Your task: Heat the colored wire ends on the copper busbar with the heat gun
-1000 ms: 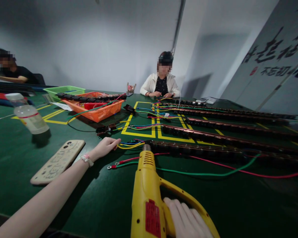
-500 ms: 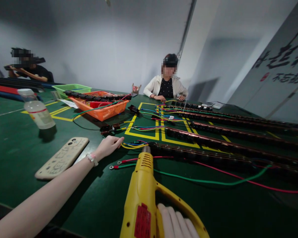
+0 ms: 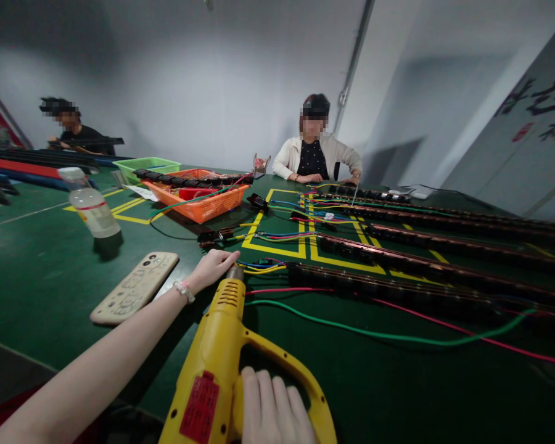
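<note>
My right hand (image 3: 277, 404) is wrapped round the handle of a yellow heat gun (image 3: 213, 345) with a red label. Its metal nozzle points away from me, close by the fingertips of my left hand (image 3: 213, 268). That hand is closed at the left end of a small bundle of yellow and blue wires (image 3: 263, 269); the gripped ends are hidden by the fingers. The wires run into a long dark bar with copper strips (image 3: 379, 288). Beneath them, a red wire (image 3: 300, 290) and a green wire (image 3: 342, 324) lie on the green table.
A phone (image 3: 136, 287) and a bottle (image 3: 92, 209) lie left of my forearm. Farther back are an orange basket (image 3: 213, 206) and a green basket (image 3: 150, 165). More copper bars (image 3: 444, 262) stretch right. One person (image 3: 314, 154) sits opposite, another (image 3: 81, 139) at far left.
The heat gun has swung left along the wires, bringing its nozzle near my left fingertips. My view has shifted a little left. The person at far left has lowered a dark strip.
</note>
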Tool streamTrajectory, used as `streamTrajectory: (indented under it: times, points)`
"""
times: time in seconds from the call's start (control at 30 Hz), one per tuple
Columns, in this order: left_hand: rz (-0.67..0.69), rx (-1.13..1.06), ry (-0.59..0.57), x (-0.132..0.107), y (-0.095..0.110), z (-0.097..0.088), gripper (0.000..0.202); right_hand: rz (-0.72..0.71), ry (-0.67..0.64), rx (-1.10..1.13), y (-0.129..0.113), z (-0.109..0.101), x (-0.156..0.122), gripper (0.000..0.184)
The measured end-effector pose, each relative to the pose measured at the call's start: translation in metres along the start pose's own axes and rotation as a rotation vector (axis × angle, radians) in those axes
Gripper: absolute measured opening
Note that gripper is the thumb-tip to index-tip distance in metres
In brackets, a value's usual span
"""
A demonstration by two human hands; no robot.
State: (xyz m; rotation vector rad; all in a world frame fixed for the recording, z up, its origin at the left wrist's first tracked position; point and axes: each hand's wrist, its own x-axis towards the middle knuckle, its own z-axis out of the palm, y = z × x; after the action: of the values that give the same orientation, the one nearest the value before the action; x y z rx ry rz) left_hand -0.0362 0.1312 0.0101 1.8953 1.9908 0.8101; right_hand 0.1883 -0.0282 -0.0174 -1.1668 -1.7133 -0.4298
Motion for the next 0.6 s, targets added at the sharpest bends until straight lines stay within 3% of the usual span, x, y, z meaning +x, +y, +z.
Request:
streamTrajectory:
  times: [0.2,0.33,0.47,0.6]
  points:
    - [0.011,-0.151,0.033,0.001,0.001,-0.003,0.069,0.028,-0.119,-0.002,-0.019,0.003,-0.006,0.027]
    - [-0.010,-0.200,0.012,0.002,0.004,-0.005,0.069,0.030,-0.134,0.026,-0.016,0.001,-0.006,0.025]
    - [-0.040,-0.261,-0.065,0.002,0.003,-0.005,0.067,-0.004,-0.063,0.034,-0.013,0.006,-0.005,0.025]
    - [-0.102,-0.314,-0.109,0.003,0.001,-0.003,0.066,-0.098,-0.110,0.013,0.006,0.000,-0.002,0.027]
